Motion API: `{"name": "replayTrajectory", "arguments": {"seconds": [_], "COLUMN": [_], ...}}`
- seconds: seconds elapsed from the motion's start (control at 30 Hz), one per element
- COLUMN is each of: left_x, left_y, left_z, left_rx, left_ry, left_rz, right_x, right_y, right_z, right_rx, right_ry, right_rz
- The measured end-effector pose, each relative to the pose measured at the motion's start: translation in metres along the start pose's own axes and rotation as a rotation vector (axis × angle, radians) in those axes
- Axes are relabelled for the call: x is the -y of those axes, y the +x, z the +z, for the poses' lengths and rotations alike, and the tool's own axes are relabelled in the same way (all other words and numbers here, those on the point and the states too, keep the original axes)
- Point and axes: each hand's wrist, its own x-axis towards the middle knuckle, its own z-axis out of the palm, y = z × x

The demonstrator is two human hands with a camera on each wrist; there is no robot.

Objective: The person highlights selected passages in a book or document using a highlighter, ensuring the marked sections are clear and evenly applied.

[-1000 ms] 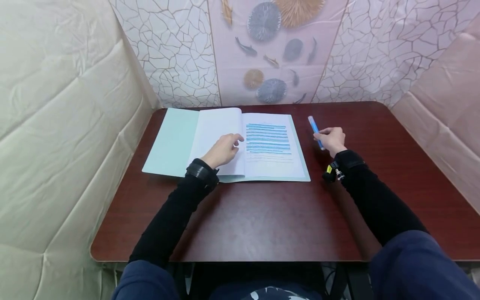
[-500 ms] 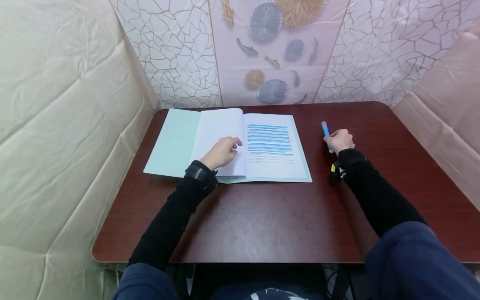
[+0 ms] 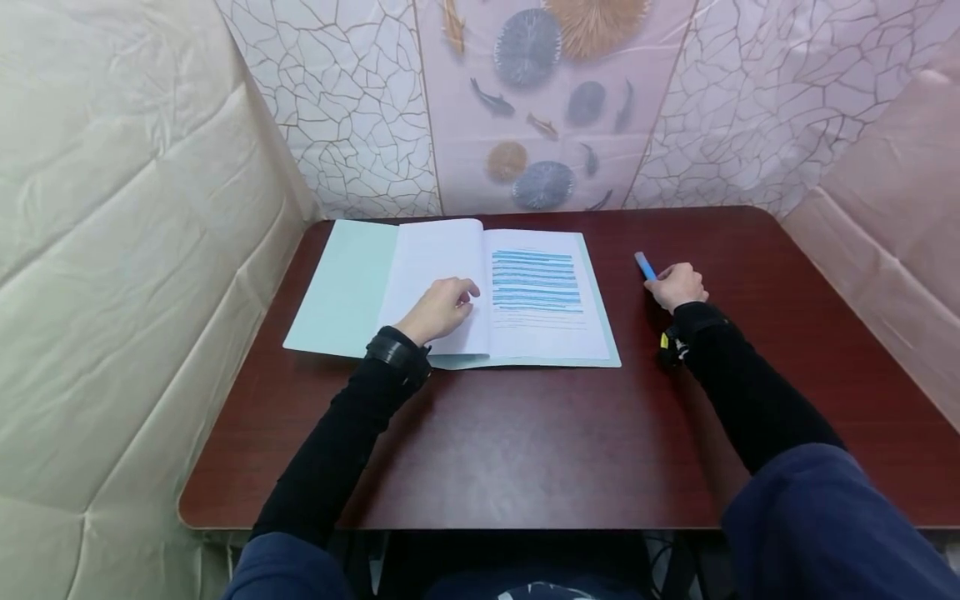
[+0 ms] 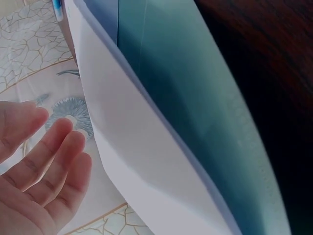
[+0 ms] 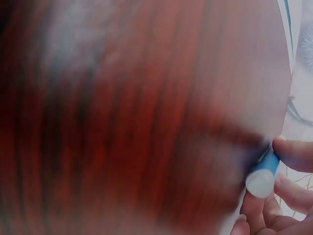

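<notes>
On the table lies an opened folder (image 3: 347, 287) with a pale green cover and white sheets inside. Its right page (image 3: 536, 333) carries printed lines, many covered in blue highlighting. My left hand (image 3: 438, 310) is over the white left page (image 3: 438, 250), fingers loosely bent and holding nothing; in the left wrist view that hand (image 4: 46, 171) is beside the raised sheets (image 4: 132, 127). Right of the folder, my right hand (image 3: 677, 286) grips a blue highlighter (image 3: 645, 266). In the right wrist view the highlighter's whitish end (image 5: 260, 183) shows between thumb and fingers.
The dark red-brown table (image 3: 540, 442) has rounded corners and stands against a patterned wall covering (image 3: 375, 108). Quilted pale panels rise on the left (image 3: 135, 275) and right (image 3: 885, 217). A wrist device (image 3: 670, 346) hangs below the right wrist.
My right hand has moved right, away from the folder, and slightly nearer, with the highlighter still gripped. My left hand has drawn back a little toward me. The folder lies as before.
</notes>
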Motion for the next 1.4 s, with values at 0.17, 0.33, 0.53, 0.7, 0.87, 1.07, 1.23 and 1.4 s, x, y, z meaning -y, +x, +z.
{"name": "replayTrajectory", "arguments": {"seconds": [0.17,0.33,0.53,0.7,0.87,1.07,1.23,1.4], "left_x": [0.001,0.005,0.006,0.006,0.006,0.007,0.008,0.009], "left_y": [-0.002,0.000,-0.001,-0.002,-0.002,-0.004,-0.007,-0.008], "left_z": [0.001,0.001,0.000,-0.001,-0.002,-0.004,-0.006,-0.005], "left_rx": [0.004,-0.018,-0.041,-0.100,-0.169,-0.227,-0.265,-0.321], "left_ry": [-0.007,0.007,0.007,0.037,0.075,0.098,0.106,0.112], "left_rz": [-0.005,0.002,-0.015,-0.044,-0.092,-0.141,-0.145,-0.151], "right_x": [0.003,0.019,0.051,0.088,0.117,0.143,0.158,0.167], "right_y": [-0.006,-0.010,-0.020,-0.043,-0.070,-0.095,-0.110,-0.118], "right_z": [-0.002,0.001,0.023,0.045,0.066,0.087,0.105,0.119], "right_rx": [-0.003,-0.070,-0.161,-0.088,0.027,0.121,0.202,0.225], "right_ry": [-0.027,-0.069,-0.092,-0.135,-0.189,-0.270,-0.346,-0.392], "right_rz": [0.011,-0.068,-0.344,-0.634,-0.857,-1.060,-1.123,-1.142]}}
